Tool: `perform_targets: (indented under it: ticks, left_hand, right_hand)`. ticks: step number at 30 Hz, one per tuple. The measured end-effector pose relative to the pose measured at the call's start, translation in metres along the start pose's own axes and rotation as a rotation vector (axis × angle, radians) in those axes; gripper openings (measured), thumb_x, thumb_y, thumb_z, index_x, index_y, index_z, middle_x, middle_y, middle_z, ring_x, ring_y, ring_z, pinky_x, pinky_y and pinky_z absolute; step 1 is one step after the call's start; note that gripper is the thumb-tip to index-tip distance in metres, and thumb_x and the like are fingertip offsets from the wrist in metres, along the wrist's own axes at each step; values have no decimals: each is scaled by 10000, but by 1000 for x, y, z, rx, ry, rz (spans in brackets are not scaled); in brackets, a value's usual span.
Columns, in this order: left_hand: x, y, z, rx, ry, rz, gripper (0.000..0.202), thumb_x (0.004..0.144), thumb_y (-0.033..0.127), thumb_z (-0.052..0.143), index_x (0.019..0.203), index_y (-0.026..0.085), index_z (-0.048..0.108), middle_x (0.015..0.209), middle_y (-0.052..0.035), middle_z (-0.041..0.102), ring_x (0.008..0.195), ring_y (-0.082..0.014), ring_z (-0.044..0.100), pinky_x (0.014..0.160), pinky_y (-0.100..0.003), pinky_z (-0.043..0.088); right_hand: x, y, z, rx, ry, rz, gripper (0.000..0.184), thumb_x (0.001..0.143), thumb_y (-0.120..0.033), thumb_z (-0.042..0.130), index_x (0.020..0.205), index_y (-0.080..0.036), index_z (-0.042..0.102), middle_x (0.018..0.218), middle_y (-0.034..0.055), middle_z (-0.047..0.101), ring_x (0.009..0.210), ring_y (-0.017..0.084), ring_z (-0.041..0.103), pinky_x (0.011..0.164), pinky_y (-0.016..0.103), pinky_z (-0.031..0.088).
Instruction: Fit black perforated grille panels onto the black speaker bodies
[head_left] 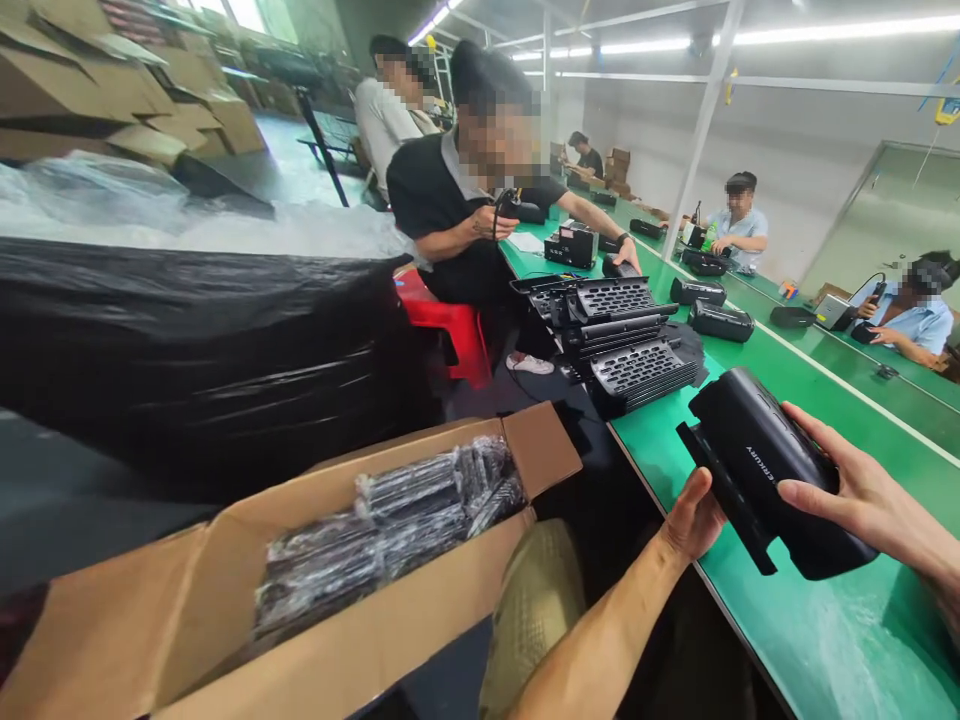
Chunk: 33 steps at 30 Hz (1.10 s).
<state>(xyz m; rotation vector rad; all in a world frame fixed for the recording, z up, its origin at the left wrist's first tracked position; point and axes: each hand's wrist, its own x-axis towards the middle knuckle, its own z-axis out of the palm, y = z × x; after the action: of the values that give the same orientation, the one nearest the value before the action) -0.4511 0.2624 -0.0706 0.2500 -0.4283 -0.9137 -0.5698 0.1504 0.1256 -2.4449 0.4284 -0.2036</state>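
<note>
A black rounded plastic housing [757, 430], with pale lettering that ends in "ERKURY", is tilted over the near edge of the green table. My right hand [862, 490] grips it from the right, thumb on the lettered face and fingers over the top. On the other side, my left hand [696, 515] is closed on a long black panel [731, 505] with notched ends, which lies along the housing's left side. Whether panel and housing are joined I cannot tell. Beyond them sits a stack of black perforated grille panels [637, 370].
An open cardboard box [360, 630] with plastic-wrapped black parts [420, 510] stands at my left by my knee. A co-worker in dark clothing [435, 190] sits by a red stool [450, 320], reaching over the green table [806, 360]. More black housings [720, 320] line it.
</note>
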Motion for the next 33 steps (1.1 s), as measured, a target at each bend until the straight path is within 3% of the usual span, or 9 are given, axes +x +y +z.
perform_targets:
  ticks: [7, 20, 24, 27, 29, 33]
  left_hand:
    - [0, 4, 26, 40, -31, 51, 841, 722, 716, 842, 1352, 178, 699, 1336, -184, 730, 1348, -439, 606, 1117, -570, 482]
    - [2, -1, 27, 49, -39, 45, 896, 743, 755, 797, 1418, 183, 660, 1427, -195, 675, 1421, -447, 539, 1188, -600, 403]
    - [3, -3, 30, 40, -11, 23, 923, 709, 791, 798, 1382, 170, 680, 1403, -192, 689, 1400, -439, 559, 1164, -569, 438]
    - [5, -1, 34, 31, 58, 35, 878, 713, 750, 822, 1359, 173, 683, 1365, -185, 710, 1342, -419, 609, 1101, -535, 502]
    - [9, 3, 36, 43, 131, 57, 838, 709, 705, 850, 1337, 177, 683, 1331, -180, 726, 1277, -406, 654, 1031, -515, 551]
    - [17, 11, 37, 101, 304, 107, 846, 648, 659, 905, 1312, 192, 666, 1270, -166, 745, 1141, -370, 715, 864, -443, 617]
  right_hand:
    - [2, 12, 7, -39, -3, -51, 970, 845, -706, 712, 1661, -320, 357, 1553, 102, 551, 1286, 390, 638, 1135, 571, 497]
    - [-1, 19, 24, -136, -38, -72, 912, 921, -702, 611, 1684, -312, 299, 1584, 112, 515, 1354, 370, 596, 1138, 553, 496]
    - [9, 15, 20, -145, -91, -82, 946, 909, -717, 618, 1692, -301, 288, 1595, 110, 513, 1398, 383, 559, 1178, 578, 454]
    - [14, 21, 12, -100, -134, -50, 964, 885, -719, 655, 1683, -300, 315, 1550, 109, 565, 1368, 399, 584, 1143, 581, 490]
    - [9, 32, 11, -34, -73, -34, 955, 871, -718, 680, 1667, -317, 338, 1572, 111, 539, 1370, 403, 580, 1110, 569, 518]
    - [-16, 58, 38, 128, 262, -82, 1114, 771, -739, 779, 1662, -332, 248, 1694, 141, 319, 1484, 411, 442, 1096, 543, 521]
